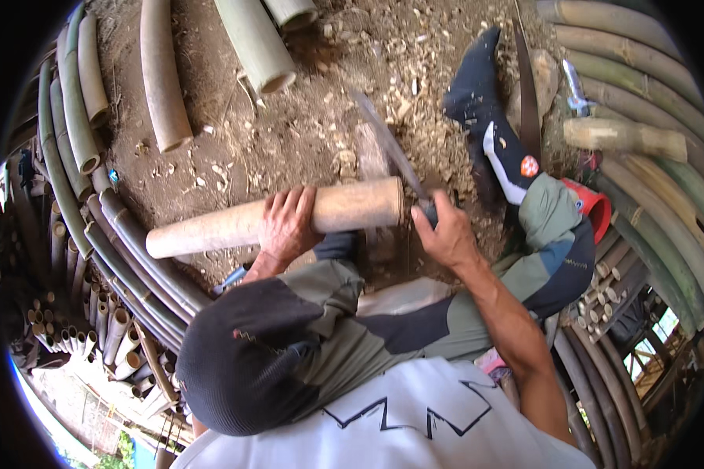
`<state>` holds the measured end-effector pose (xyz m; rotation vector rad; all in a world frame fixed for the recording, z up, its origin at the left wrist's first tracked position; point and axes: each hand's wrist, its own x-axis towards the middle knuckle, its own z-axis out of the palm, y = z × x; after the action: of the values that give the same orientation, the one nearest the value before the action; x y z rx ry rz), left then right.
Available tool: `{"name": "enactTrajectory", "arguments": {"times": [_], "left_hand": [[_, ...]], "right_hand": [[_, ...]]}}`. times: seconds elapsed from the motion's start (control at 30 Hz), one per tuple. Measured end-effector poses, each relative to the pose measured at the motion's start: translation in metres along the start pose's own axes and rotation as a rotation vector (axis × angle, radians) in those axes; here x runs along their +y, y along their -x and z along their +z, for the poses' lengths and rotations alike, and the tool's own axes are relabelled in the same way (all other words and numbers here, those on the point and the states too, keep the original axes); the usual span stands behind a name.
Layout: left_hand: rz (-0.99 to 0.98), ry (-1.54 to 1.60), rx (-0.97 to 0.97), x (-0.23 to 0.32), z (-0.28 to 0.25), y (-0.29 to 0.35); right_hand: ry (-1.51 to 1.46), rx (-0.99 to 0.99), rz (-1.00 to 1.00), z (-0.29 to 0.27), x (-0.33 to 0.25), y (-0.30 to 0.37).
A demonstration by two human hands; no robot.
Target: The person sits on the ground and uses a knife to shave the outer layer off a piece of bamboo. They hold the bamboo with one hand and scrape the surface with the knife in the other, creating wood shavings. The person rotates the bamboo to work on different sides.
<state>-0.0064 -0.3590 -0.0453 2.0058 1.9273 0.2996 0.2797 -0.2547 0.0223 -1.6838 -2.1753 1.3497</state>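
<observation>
A thick bamboo length (pixel 227 225) lies nearly level across the middle of the view, its cut end toward the right. My left hand (pixel 292 219) is closed over the top of it, right of its middle. My right hand (pixel 447 233) wraps round the dark handle of a machete (pixel 391 144), just beyond the bamboo's right end. The long blade points up and away to the left, and I cannot tell whether it touches the bamboo. A wooden block (pixel 377 160) stands partly hidden behind and below the bamboo's right end.
Wood chips (pixel 438 102) litter the dirt floor ahead. Cut bamboo lengths (pixel 160 78) lie at the far left, another (pixel 254 39) at the top. Long bamboo poles (pixel 649 86) line the right side, with a wooden mallet (pixel 624 137) on them. A red tube (pixel 594 209) is by my right knee.
</observation>
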Motion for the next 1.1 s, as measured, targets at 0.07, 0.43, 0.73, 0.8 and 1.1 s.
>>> {"name": "enactTrajectory", "arguments": {"times": [0.07,0.43,0.73,0.8,1.1], "left_hand": [[-0.006,-0.044,0.016,0.005,-0.002,0.006],[0.034,-0.159,0.09,0.003,0.01,0.031],[0.055,-0.193,0.162,0.003,0.014,0.02],[0.051,-0.184,0.176,-0.001,0.01,0.008],[-0.003,-0.059,0.094,-0.006,0.012,0.03]], "right_hand": [[-0.132,0.223,-0.228,-0.01,-0.027,-0.001],[-0.063,0.053,-0.047,0.003,-0.004,0.005],[0.136,-0.076,0.018,0.014,0.024,-0.007],[0.05,0.039,-0.048,0.009,0.006,-0.005],[0.063,-0.09,0.012,0.022,0.054,0.005]]}}
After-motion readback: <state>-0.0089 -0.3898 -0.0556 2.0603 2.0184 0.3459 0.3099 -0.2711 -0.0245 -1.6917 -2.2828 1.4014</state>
